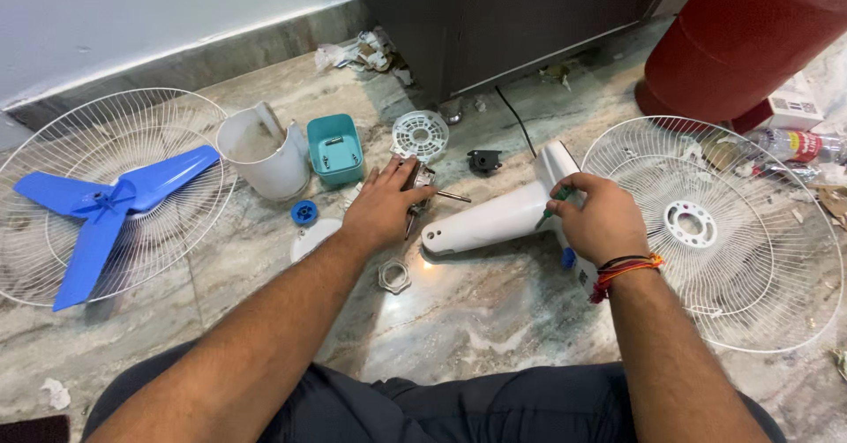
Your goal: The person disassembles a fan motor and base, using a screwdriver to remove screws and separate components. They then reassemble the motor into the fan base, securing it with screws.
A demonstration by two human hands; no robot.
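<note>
At frame centre, the left hand (pixel 384 206) closes over the fan motor (pixel 422 183); the right hand (pixel 600 218) grips a green screwdriver (pixel 559 199) on the white housing (pixel 498 218). Fan already dismantled: blue blade (pixel 106 209) and grilles (pixel 706 231) lie apart on the floor (pixel 476 311).

We see a marble floor (pixel 494 319) bearing two wire fan guards (pixel 115 143) (pixel 750 258), a white fan neck (pixel 494 218), a teal box (pixel 335 149), a nut (pixel 394 276).

Two white round wire fan guards (pixel 106 143) (pixel 768 258), nine and three o'clock; one blue three-bladed plastic fan blade (pixel 97 209); one white plastic jug (pixel 265 152); one red cylinder (pixel 741 37).
</note>
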